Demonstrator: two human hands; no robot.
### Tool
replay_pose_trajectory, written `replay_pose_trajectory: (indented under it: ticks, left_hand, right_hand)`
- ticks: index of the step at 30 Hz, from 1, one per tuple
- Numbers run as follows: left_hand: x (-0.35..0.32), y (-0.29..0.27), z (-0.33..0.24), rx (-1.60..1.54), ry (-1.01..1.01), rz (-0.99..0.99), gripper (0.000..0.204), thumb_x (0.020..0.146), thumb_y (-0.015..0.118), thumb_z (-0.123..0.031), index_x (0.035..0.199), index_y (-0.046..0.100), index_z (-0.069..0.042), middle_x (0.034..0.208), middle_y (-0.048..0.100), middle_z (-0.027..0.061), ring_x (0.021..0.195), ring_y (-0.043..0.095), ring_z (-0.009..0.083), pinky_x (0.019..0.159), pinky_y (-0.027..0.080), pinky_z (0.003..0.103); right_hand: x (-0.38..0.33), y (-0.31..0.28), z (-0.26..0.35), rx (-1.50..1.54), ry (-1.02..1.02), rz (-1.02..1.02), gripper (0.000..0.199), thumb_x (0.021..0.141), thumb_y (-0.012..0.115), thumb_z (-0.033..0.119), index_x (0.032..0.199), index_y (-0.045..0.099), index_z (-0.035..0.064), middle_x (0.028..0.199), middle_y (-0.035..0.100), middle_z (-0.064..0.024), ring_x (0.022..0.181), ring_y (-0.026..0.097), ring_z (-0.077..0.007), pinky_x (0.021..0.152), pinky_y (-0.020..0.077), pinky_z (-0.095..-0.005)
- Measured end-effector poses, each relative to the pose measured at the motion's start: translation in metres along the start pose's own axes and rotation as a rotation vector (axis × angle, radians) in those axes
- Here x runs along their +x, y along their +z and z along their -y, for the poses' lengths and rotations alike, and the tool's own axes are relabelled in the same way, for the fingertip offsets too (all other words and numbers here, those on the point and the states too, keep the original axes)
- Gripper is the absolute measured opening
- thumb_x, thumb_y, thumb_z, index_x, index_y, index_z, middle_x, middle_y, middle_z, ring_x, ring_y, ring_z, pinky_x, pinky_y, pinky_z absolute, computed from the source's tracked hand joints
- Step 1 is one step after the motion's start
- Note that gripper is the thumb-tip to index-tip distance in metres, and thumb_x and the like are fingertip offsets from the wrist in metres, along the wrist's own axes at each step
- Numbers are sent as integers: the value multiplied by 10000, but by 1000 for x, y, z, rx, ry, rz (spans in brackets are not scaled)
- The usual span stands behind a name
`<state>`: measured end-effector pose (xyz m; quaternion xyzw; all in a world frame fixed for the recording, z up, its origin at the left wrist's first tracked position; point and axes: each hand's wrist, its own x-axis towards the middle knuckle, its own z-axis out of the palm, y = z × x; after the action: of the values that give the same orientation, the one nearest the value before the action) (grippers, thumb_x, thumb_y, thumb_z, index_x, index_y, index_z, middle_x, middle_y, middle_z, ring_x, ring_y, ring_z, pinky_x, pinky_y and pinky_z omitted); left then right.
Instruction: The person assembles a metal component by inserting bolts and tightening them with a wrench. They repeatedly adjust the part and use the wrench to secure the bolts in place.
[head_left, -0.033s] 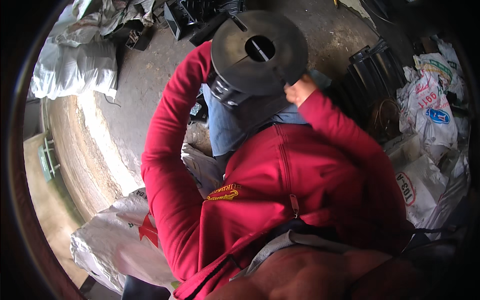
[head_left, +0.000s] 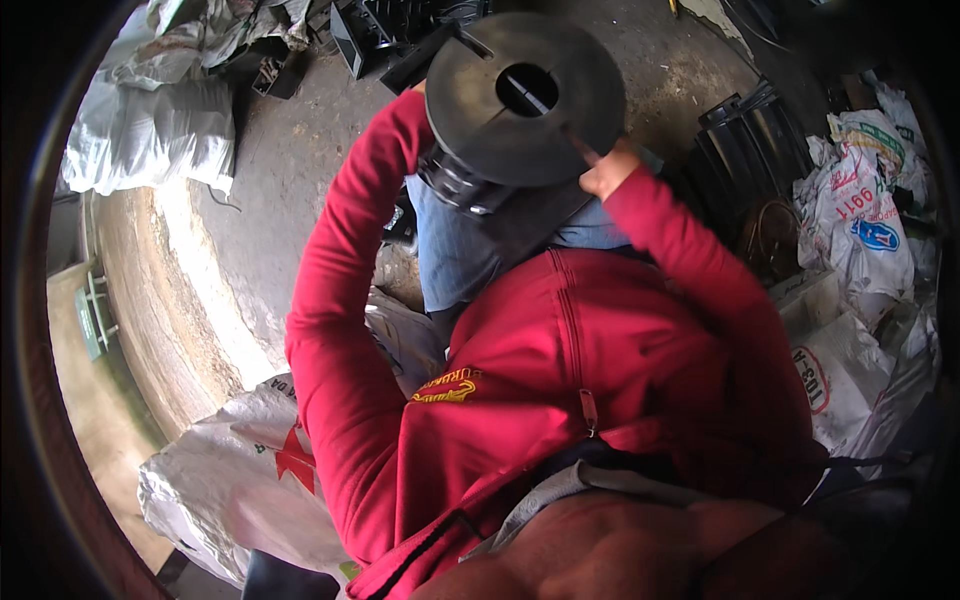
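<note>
We hold a black round spool (head_left: 525, 100) above our lap. Our right hand (head_left: 608, 172) has its grip clamped on the flange's edge; our left hand is hidden behind it, so that grip we cannot tell.

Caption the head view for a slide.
Right hand grips black spool held over the lap; woven sacks around.
</note>
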<state>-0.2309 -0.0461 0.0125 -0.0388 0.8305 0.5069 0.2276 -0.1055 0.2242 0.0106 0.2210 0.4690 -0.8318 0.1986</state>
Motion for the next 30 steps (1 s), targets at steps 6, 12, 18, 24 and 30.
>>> replay_pose_trajectory:
  ticks: [6, 12, 18, 24, 30]
  left_hand:
    - [-98, 79, -1, -821, -77, -93, 285, 766, 772, -302, 784, 607, -70, 657, 609, 42, 418, 440, 110, 373, 336, 277]
    - [-137, 154, -13, -1353, -225, -203, 405, 782, 751, -350, 998, 490, -129, 1251, 553, 142, 405, 381, 107, 403, 345, 281]
    - [-137, 157, -1, -1417, -284, -193, 429, 813, 711, -397, 1051, 477, -127, 1262, 554, 114, 398, 373, 96, 418, 332, 259]
    - [-140, 154, 8, -1398, -267, -111, 557, 827, 684, -429, 1191, 478, -62, 1212, 586, 126, 413, 388, 81, 432, 356, 251]
    - [-184, 96, 58, -1249, -237, -222, 380, 921, 579, -335, 1188, 509, -73, 669, 470, -33, 399, 318, 55, 399, 302, 230]
  right_hand:
    - [77, -9, 89, -313, -95, 221, 224, 844, 677, 316, 825, 581, 116, 557, 370, 44, 423, 323, -86, 397, 223, -253]
    - [119, 10, 107, -619, -11, 459, 267, 821, 689, 349, 894, 590, 112, 623, 433, -1, 488, 391, -141, 453, 282, -285]
    - [141, 25, 96, -776, 50, 600, 334, 798, 700, 381, 963, 599, 108, 689, 497, -45, 553, 459, -196, 510, 341, -317]
    - [156, 28, 94, -809, 56, 671, 414, 775, 711, 414, 1031, 609, 104, 755, 560, -89, 617, 526, -252, 567, 400, -349]
    - [169, 23, 95, -833, 4, 701, 501, 752, 722, 446, 1100, 618, 101, 821, 623, -133, 682, 594, -307, 624, 459, -382]
